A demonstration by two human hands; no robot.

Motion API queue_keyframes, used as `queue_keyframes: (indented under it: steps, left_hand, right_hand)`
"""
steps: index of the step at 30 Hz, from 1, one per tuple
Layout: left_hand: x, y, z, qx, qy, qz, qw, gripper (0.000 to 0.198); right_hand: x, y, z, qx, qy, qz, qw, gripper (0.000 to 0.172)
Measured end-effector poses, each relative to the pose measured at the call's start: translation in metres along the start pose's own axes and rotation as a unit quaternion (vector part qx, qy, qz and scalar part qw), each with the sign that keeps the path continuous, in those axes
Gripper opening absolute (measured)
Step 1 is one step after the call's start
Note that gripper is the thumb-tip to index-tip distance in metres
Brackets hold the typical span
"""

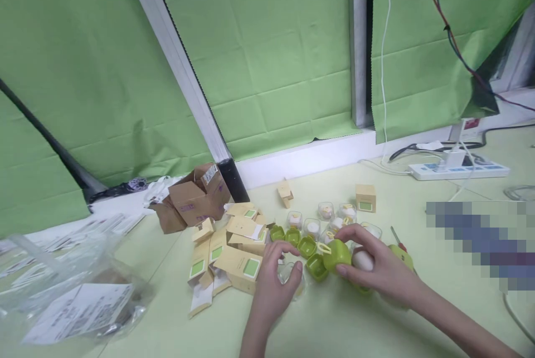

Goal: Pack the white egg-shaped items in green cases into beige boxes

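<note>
In my right hand [376,263] is a small green square case [336,256] with a yellow loop, pinched between thumb and fingers. A white rounded thing [363,260] shows just behind it, by my palm; whether I hold it too is unclear. My left hand [271,285] has thumb and forefinger apart around a clear plastic cup [288,273], partly hidden by the hand. Between the hands runs a row of open green square cups [307,246]. Beyond them stand several clear cups [312,227] with pale contents. Another green piece [401,257] lies partly behind my right wrist.
Flattened and opened tan small boxes [238,263] pile up at left, before a brown carton [198,196]. A closed tan box [365,198] stands at the back. A screwdriver [399,240] lies right, a power strip [460,168] further back, a clear plastic bag [83,296] far left.
</note>
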State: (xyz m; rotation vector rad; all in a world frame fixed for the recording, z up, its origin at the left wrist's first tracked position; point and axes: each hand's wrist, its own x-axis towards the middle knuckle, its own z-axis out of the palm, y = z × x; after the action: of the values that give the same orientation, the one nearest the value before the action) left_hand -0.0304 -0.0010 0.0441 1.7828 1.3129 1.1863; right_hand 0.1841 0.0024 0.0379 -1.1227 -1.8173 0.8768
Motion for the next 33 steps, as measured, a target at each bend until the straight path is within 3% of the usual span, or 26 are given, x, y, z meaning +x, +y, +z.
queue_keyframes:
  steps: [2,4,5,8,10,13,17,21,24,26,30,33]
  left_hand:
    - [-0.001,0.004,0.007,-0.061,-0.053,-0.058,0.995,0.024]
    - [-0.003,0.008,0.021,-0.190,-0.127,-0.122,0.966,0.042]
    - [-0.004,0.009,0.028,-0.257,-0.137,-0.140,0.947,0.045]
    - [-0.008,0.007,0.045,-0.427,-0.113,-0.160,0.883,0.046]
    - [-0.012,0.002,0.048,-0.497,-0.094,-0.168,0.846,0.045]
    - [-0.017,-0.003,0.048,-0.556,-0.099,-0.193,0.802,0.041]
    - [-0.018,-0.001,0.051,-0.613,-0.114,-0.239,0.744,0.032]
    - [-0.018,-0.001,0.056,-0.623,-0.114,-0.272,0.725,0.031]
    - [-0.019,-0.006,0.058,-0.610,-0.104,-0.297,0.727,0.030]
    - [-0.020,-0.008,0.059,-0.594,-0.111,-0.318,0.731,0.029]
    - [-0.019,-0.010,0.064,-0.589,-0.150,-0.327,0.724,0.033]
    - [-0.019,-0.011,0.066,-0.614,-0.169,-0.306,0.708,0.031]
  right_hand:
    - [0.000,0.000,0.003,0.015,-0.018,-0.015,1.000,0.033]
    - [0.000,0.002,0.008,0.028,-0.031,-0.050,0.998,0.039]
    - [0.000,0.004,0.010,0.044,-0.030,-0.046,0.998,0.044]
    - [0.002,0.011,0.012,0.146,0.003,0.028,0.989,0.048]
    - [0.004,0.013,0.009,0.221,0.031,0.054,0.973,0.037]
    - [0.005,0.008,0.004,0.283,0.016,0.057,0.957,0.021]
    - [0.002,-0.001,0.000,0.298,-0.001,0.091,0.950,0.034]
    - [-0.001,-0.001,-0.002,0.256,0.001,0.053,0.965,0.049]
    - [-0.002,0.002,-0.001,0.150,0.015,-0.029,0.988,0.038]
    - [-0.003,0.004,0.001,0.055,-0.008,-0.083,0.995,0.032]
    - [-0.007,0.005,0.008,-0.067,-0.065,-0.206,0.974,0.035]
    - [-0.008,0.005,0.011,-0.117,-0.070,-0.230,0.964,0.040]
